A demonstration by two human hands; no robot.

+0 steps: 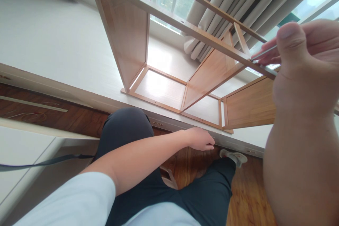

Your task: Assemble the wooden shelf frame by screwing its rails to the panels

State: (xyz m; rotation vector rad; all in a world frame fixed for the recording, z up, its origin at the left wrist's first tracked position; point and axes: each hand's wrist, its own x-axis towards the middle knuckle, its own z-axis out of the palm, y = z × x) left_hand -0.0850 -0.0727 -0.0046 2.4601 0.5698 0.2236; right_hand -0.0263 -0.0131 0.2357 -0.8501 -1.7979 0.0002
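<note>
Wooden frame (212,40): on ledge (58,39)
Right hand (308,49): gripping thin metal rod (266,51) at frame's top
Left hand (200,139): loosely closed, near frame's base

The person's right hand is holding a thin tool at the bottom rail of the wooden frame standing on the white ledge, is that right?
Not quite: the head view shows the right hand holding the thin tool at the top rail of the wooden frame standing on the white ledge.
</note>
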